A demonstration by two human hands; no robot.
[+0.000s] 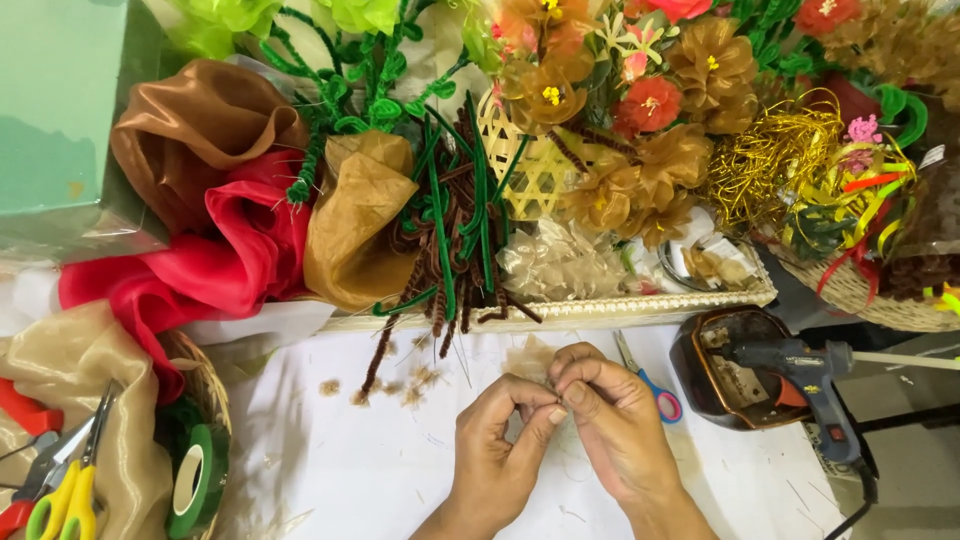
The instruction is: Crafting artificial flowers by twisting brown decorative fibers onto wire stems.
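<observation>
My left hand (497,440) and my right hand (612,420) meet over the white table cover (340,470), fingertips pinched together on a small brown fuzzy craft piece (553,385) that is mostly hidden by the fingers. A sheer beige scrap (527,355) lies just behind the hands. Small scissors with a blue and pink handle (655,392) lie right beside my right hand. Tufts of brown fuzz (405,390) are scattered left of the hands.
A white tray (600,308) behind the hands holds brown and green chenille stems (452,250), fabric flowers and a woven basket. A glue gun (810,385) rests on a brown dish at right. A left basket holds green floral tape (195,480) and yellow-handled scissors (70,495).
</observation>
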